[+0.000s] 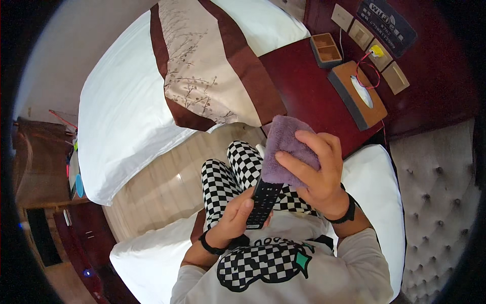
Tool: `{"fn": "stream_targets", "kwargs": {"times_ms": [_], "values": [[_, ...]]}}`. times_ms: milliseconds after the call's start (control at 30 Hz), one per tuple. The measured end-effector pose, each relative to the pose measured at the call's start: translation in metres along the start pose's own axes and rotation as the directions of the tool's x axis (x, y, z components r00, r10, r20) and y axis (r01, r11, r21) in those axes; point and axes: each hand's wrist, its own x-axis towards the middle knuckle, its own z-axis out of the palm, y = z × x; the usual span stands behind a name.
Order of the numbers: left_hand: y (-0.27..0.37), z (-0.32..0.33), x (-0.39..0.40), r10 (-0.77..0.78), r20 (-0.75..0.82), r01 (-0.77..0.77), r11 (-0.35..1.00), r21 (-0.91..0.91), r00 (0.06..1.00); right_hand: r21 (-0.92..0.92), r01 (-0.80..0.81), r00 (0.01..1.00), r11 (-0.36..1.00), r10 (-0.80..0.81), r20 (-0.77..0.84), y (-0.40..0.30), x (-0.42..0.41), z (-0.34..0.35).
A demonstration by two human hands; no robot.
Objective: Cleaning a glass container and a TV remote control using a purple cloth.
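Observation:
My left hand holds the lower end of a black remote control, its thumb on the near edge and fingertips showing at the far side. The remote is tilted above my lap, with its buttons facing up. A folded purple plush cloth covers the remote's upper end. My right hand grips this cloth from the right, its fingers spread over the top and pressing it against the remote. Whatever part of the remote lies under the cloth is hidden.
A dark red bedside table stands ahead, bearing a tissue box and a two-compartment box. A red cable runs from a yellow plug. Across the wooden floor stands a white bed with a beige-brown runner.

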Motion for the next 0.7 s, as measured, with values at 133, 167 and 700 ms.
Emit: {"fn": "stream_targets", "kwargs": {"times_ms": [133, 167, 700], "values": [[0.003, -0.004, -0.004, 0.048, -0.076, -0.054, 0.995, -0.079, 0.996, 0.003, -0.078, 0.997, 0.997, 0.078, 0.024, 0.012, -0.01, -0.003], [0.004, -0.006, -0.006, 0.08, -0.111, -0.092, 0.989, -0.113, 0.991, 0.005, -0.076, 0.997, 0.997, 0.076, 0.025, 0.016, -0.012, -0.005], [0.005, -0.002, -0.001, 0.037, -0.017, -0.038, 0.999, -0.03, 0.999, 0.06, -0.023, 1.0, 0.998, 0.021, 0.019, 0.009, -0.004, -0.002]]}}
